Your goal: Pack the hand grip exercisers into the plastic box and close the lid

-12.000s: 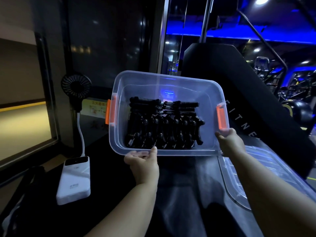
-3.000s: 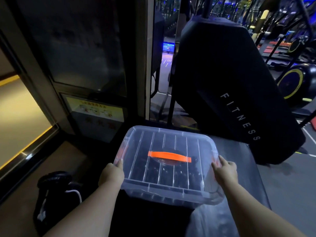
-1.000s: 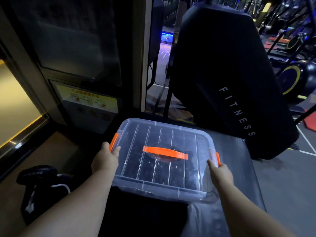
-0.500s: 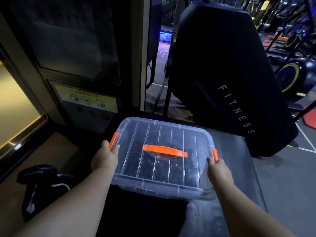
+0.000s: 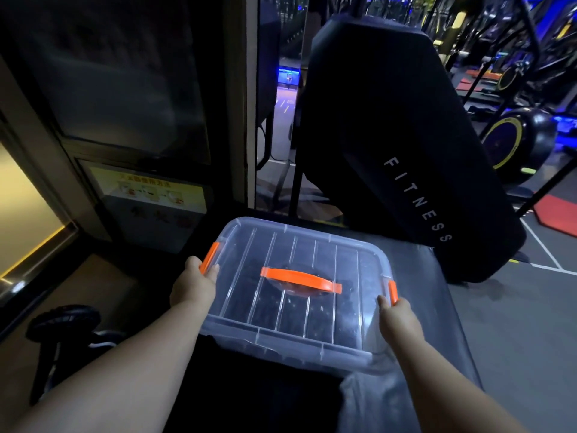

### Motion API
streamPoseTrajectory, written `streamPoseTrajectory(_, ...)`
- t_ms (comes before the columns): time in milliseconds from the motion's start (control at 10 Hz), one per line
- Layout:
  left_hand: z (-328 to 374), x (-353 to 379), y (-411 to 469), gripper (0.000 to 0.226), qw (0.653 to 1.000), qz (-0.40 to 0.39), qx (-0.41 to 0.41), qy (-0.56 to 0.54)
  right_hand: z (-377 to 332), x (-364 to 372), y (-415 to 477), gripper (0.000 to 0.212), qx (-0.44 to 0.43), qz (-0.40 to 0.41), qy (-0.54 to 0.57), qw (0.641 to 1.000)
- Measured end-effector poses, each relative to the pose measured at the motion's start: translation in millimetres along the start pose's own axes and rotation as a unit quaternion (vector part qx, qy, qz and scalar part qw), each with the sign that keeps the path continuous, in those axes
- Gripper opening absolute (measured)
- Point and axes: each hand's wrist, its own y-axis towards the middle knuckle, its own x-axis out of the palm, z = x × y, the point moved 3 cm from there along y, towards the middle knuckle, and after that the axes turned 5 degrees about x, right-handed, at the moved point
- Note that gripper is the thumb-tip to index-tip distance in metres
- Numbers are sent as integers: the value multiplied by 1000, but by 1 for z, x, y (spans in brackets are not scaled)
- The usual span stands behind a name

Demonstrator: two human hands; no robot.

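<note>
A clear plastic box (image 5: pixel 315 348) rests on a dark bench with its ribbed clear lid (image 5: pixel 349 264) on top and an orange carry handle (image 5: pixel 301 279) across the middle. Black hand grip exercisers (image 5: pixel 274 307) show dimly through the lid. My left hand (image 5: pixel 194 284) is closed on the orange left latch (image 5: pixel 209 257), and my right hand (image 5: pixel 396 314) is closed on the orange right latch (image 5: pixel 392 292). Both latches stand against the box ends.
A big black pad marked FITNESS (image 5: pixel 406 145) leans just behind the box. A dark glass door with a yellow sticker (image 5: pixel 150 190) stands at the left. A black fan and white cable (image 5: pixel 62 320) lie on the floor at lower left. Gym machines (image 5: pixel 515 135) fill the right background.
Twelve seconds ago the box was open and held up with the lid lying aside; the lid is now on. Over the last second both hands shifted slightly on the orange latches.
</note>
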Motion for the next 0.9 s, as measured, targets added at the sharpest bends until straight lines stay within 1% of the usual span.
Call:
streamPoseTrajectory(200,32,29,-27,28,999,-21,21,-22,33,-30,26,47,18,19,-6,1000)
streamPoseTrajectory(500,70,69,-55,29,999,-26,29,-10,64,-68,63,49,14,37,-19,999)
streamPoseTrajectory(700,74,73,-59,29,996,-29,52,72,69,-70,67,48,14,44,-37,998)
streamPoseTrajectory(800,74,72,-63,34,991,-53,49,117,66,-74,62,54,14,92,-104,990)
streamPoseTrajectory(900,79,68,-69,55,982,-79,18,168,43,-83,45,55,-11,137,-141,980)
